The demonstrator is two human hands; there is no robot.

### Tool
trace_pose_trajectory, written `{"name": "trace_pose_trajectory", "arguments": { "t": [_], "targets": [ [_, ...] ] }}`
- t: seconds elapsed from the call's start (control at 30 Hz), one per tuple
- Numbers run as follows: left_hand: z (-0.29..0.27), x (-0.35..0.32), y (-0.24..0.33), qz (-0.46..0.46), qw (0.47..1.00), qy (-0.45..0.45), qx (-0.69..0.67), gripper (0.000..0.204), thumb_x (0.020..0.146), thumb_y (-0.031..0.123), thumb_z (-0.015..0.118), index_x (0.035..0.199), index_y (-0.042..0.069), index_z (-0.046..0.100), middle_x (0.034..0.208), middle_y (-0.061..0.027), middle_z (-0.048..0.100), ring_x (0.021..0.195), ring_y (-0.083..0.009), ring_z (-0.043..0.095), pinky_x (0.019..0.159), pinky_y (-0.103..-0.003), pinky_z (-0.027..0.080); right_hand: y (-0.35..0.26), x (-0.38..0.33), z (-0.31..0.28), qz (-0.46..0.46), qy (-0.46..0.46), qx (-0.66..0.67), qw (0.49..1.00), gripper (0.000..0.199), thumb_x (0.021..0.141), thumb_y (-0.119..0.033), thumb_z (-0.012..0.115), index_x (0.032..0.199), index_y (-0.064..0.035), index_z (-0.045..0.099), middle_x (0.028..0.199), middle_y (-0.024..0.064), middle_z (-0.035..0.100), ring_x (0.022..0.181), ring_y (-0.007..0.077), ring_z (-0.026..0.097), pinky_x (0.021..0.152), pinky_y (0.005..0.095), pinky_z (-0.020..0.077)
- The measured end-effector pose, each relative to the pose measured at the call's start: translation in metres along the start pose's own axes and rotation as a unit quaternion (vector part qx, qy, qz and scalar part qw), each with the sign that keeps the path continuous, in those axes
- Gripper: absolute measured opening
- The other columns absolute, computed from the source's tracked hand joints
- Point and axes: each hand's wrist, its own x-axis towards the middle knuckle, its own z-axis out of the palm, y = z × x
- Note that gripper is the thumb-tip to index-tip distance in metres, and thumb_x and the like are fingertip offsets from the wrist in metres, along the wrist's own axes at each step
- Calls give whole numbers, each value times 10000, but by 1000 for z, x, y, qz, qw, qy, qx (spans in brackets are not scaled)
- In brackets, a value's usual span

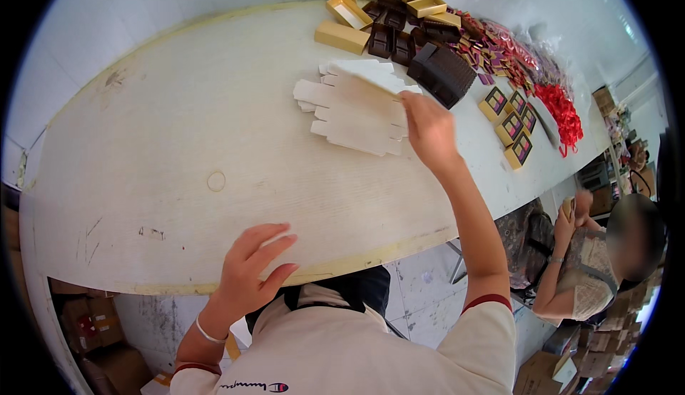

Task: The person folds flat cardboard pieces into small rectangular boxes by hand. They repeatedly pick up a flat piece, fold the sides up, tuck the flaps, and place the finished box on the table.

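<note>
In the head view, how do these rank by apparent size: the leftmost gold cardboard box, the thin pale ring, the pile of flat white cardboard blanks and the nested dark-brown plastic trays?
1. flat white cardboard blanks
2. nested dark-brown plastic trays
3. leftmost gold cardboard box
4. thin pale ring

Cardboard blanks (357, 115) look matt, red ribbons (562, 113) glossy.
</note>
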Motion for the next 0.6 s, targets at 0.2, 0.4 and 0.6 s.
{"name": "trace_pose_trajectory", "arguments": {
  "t": [0.2, 0.4, 0.6],
  "targets": [
    [24, -6, 17, 127, 944, 128, 278, 503, 809, 327, 747, 1204, 91, 543, 1388, -168, 421, 1189, -378, 449, 993, -510, 370, -83, -45, -60, -334, -92, -54, 936, 246, 735, -94, 623, 948, 27, 609, 953, 128, 651, 880, 261, 636, 771, 361, 518],
    [98, -15, -18, 3, 990, -44, 134, 171, 785, 133, 717, 937, 72, 666, 862, -55, 660, 797, -247, 603, 743, -399, 467, -73, -155, 11, -137, -241, 263, 924, 118, 769, -88, 619, 856, -14, 591, 858, 106, 596, 783, 267, 581, 691, 371, 468],
    [97, -85, -138, -143, 988, 0, 59, 190, 799, 76, 696, 987, 75, 666, 797, -76, 642, 682, -264, 586, 581, -360, 470, -139, -192, 146, 135, -226, 365, 893, 147, 846, -69, 647, 983, -23, 620, 829, 143, 612, 774, 311, 591, 680, 391, 474]
  ]
}}
